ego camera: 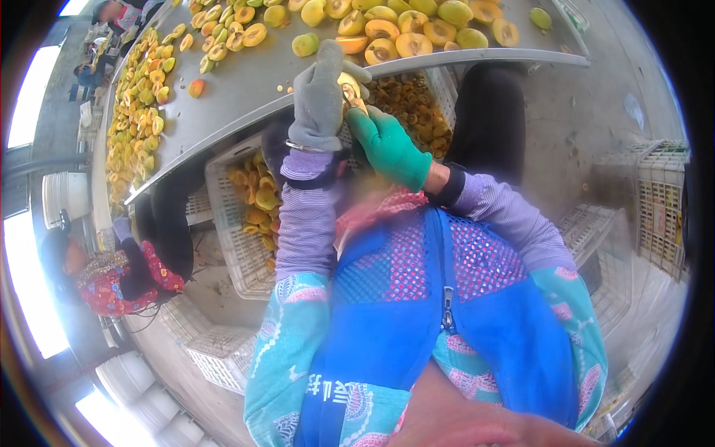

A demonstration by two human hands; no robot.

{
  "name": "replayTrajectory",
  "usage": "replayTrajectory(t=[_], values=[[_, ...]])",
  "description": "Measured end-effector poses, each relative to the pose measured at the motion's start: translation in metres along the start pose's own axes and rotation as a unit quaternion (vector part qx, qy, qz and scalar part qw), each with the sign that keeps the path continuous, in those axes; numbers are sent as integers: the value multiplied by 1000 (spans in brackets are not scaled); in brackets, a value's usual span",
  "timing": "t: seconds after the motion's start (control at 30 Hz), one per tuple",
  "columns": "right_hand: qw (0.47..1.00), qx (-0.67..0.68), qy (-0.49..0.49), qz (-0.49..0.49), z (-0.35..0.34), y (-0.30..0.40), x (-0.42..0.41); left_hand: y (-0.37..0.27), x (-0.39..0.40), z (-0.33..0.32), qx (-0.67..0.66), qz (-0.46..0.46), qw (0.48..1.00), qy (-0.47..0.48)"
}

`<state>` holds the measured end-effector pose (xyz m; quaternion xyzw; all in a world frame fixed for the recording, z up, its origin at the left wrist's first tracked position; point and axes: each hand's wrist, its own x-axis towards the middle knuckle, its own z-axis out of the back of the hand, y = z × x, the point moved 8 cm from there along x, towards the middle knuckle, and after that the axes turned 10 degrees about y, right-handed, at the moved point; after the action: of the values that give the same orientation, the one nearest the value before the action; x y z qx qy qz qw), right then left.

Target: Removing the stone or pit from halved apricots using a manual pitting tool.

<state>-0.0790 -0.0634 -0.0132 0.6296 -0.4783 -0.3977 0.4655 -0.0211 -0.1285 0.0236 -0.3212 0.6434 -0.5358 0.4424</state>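
My left hand (pixel 317 100), in a grey glove, holds a halved apricot-like fruit (pixel 349 89) with its cut face towards my right hand. My right hand (pixel 388 139), in a green knit glove, is shut on a small metal pitting tool (pixel 353 101), its tip against the cut fruit. The tool's handle is hidden in the green glove. Just beyond my hands, several yellow-green fruit halves (pixel 413 44) lie cut side up near the edge of a metal table (pixel 240 89). A whole-looking green fruit (pixel 305 44) sits beside my left fingertips.
Below the table edge, a crate holds brown-orange fruit pieces (pixel 416 106). Left of my arm stands a white plastic crate (pixel 246 274) with fruit halves. More fruit (pixel 137 112) lines the table's far left. A seated co-worker (pixel 128 274) is at left; stacked crates (pixel 662 207) stand at right.
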Motion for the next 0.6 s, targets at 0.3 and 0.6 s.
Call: replayTrajectory(t=[0.3, 0.6], values=[[996, -74, 42, -37, -2, -14, 5, 4, -23, 11, -83, -153, 978, -117], [999, 33, 12, -5, -10, -13, 2, 5, 1, 4, 4, -11, 999, 36]])
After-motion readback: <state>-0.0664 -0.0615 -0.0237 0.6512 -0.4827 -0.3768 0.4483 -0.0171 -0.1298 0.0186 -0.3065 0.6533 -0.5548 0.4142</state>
